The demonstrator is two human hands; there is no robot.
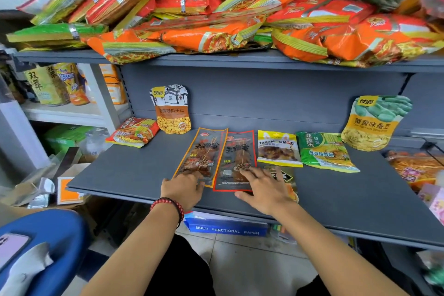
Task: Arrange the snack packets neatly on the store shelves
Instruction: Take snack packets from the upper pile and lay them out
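Pressing flat in the head view, your left hand lies straight-fingered on the orange-edged packet, your right hand spread on the red-edged packet, gripping neither, near the shelf's front edge. Slide them until their long edges run parallel without overlapping.

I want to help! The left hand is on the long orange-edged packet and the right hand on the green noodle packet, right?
No. The head view shows the right hand on the long red-edged plastic packet; the left hand is on the long orange-edged plastic packet.
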